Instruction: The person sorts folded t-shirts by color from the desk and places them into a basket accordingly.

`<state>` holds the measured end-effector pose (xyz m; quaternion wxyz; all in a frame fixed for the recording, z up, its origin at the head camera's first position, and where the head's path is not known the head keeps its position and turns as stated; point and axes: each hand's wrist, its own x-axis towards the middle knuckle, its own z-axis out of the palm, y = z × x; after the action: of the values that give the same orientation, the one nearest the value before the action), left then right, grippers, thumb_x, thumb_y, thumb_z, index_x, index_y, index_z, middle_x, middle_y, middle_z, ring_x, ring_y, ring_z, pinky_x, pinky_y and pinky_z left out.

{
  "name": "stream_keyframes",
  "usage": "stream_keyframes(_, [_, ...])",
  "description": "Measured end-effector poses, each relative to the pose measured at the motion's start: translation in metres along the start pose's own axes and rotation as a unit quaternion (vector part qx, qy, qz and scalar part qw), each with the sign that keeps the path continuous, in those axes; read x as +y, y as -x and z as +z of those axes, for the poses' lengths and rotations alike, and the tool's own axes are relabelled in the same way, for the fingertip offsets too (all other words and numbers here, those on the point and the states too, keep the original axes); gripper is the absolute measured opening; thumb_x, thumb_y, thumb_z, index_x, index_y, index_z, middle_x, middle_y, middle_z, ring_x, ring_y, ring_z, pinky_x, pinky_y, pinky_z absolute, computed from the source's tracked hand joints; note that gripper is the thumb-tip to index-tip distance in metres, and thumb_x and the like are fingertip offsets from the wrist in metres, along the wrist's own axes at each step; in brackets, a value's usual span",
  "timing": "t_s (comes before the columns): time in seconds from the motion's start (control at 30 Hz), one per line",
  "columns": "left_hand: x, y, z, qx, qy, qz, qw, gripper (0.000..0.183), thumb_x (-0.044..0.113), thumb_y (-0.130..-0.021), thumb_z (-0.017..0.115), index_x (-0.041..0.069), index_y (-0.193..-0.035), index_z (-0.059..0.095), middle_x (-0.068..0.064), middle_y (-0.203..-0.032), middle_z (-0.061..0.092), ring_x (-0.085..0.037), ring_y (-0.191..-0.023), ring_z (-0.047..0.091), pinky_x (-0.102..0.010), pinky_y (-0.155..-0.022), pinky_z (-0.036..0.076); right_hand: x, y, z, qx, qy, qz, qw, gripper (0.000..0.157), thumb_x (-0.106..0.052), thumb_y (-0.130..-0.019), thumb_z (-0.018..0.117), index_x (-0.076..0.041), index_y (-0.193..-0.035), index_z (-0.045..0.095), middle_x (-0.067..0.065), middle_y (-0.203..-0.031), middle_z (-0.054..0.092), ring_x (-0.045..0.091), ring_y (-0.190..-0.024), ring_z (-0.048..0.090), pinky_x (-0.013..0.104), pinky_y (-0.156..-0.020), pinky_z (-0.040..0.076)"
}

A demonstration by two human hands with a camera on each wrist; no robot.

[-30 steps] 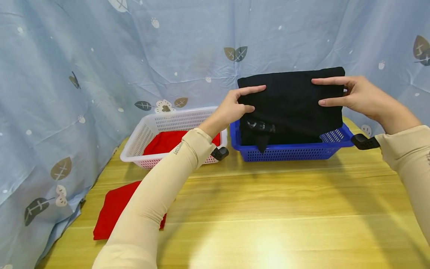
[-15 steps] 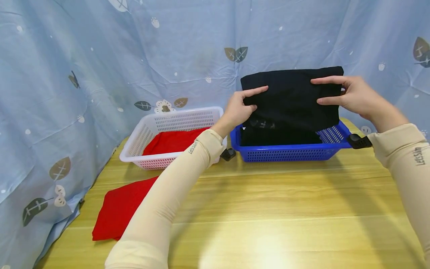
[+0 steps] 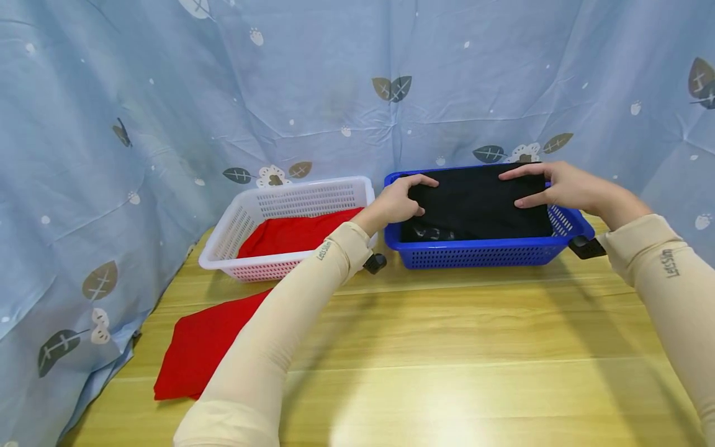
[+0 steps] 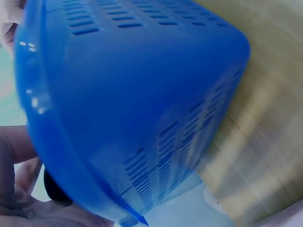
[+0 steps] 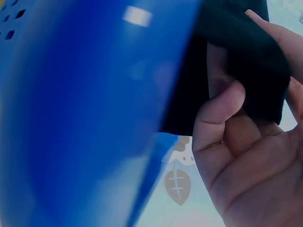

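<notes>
A folded black cloth (image 3: 475,202), perhaps a garment, lies level inside the opening of the blue basket (image 3: 477,256). At its left end my left hand (image 3: 393,202) grips it, thumb and index finger on top. My right hand (image 3: 575,187) holds the opposite end the same way. In the right wrist view, fingers of the right hand (image 5: 255,161) curl around the edge of the black cloth (image 5: 251,61). The basket's blue wall (image 4: 118,85) fills much of the left wrist view, so the left hand (image 4: 28,189) shows only at the lower left corner.
To the left stands a white basket (image 3: 223,245) with a red cloth (image 3: 290,231) inside. Another red cloth (image 3: 203,347) lies on the wooden table (image 3: 475,347), partly behind my left sleeve. A blue patterned curtain (image 3: 313,81) hangs behind the baskets.
Both hands have lowered the black cloth from upright above the blue basket to nearly flat within it. The white basket and red cloths have not moved.
</notes>
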<state>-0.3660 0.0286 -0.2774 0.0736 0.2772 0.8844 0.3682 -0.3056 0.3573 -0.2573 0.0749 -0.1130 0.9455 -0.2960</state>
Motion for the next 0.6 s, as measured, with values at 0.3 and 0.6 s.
stream_keyframes(0.3, [0.000,-0.001,0.008,-0.011,-0.115,-0.002,0.9933,0.056,0.010,-0.091,0.067,0.030,-0.141,0.051,-0.001,-0.152,0.049,-0.022,-0.123,0.051,-0.036,-0.100,0.048,0.004,-0.003,0.005,-0.015,0.001,0.006,1.000,0.062,-0.027,-0.094,0.072,-0.027,-0.150,0.046,0.018,-0.165,0.022,0.027,-0.067,0.052,0.040,-0.073,0.048])
stream_keyframes(0.6, [0.001,0.005,0.013,0.002,-0.198,0.000,0.9803,0.048,0.023,-0.094,0.070,0.023,-0.139,0.051,-0.006,-0.144,0.056,-0.022,-0.129,0.050,-0.040,-0.111,0.044,0.005,-0.007,0.008,-0.023,0.036,-0.008,0.999,0.059,-0.017,-0.095,0.069,-0.015,-0.150,0.046,0.026,-0.163,0.021,0.053,-0.146,0.020,0.070,-0.105,0.035])
